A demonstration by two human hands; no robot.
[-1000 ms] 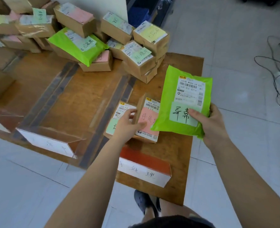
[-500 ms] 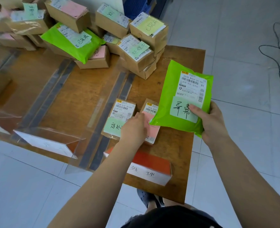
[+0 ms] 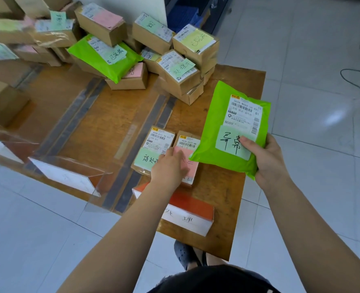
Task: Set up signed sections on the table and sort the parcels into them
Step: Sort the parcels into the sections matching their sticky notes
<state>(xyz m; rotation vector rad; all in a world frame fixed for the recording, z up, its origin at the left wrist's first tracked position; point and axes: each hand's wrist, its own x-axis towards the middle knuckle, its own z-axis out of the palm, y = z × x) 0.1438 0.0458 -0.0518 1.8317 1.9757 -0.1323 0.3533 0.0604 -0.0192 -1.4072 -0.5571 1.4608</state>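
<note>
Right hand (image 3: 269, 160): your thumb pinches the green mailer (image 3: 234, 127) at its near corner, held above the table's right edge (image 3: 257, 132).
Left hand (image 3: 169, 169): your straight fingers press flat on two small boxes (image 3: 157, 142) lying side by side.
Room: bare wood stretches left of the boxes; stacked parcels (image 3: 181, 72) crowd the far side.
Mailer: bright green, barcode label, handwritten pale note.

Green mailer bag (image 3: 223, 132), white shipping label and handwritten note uppermost, is held tilted above the table's right section. Two small cardboard boxes (image 3: 153, 144) lie side by side beneath, behind the orange-topped sign (image 3: 194, 212).
</note>
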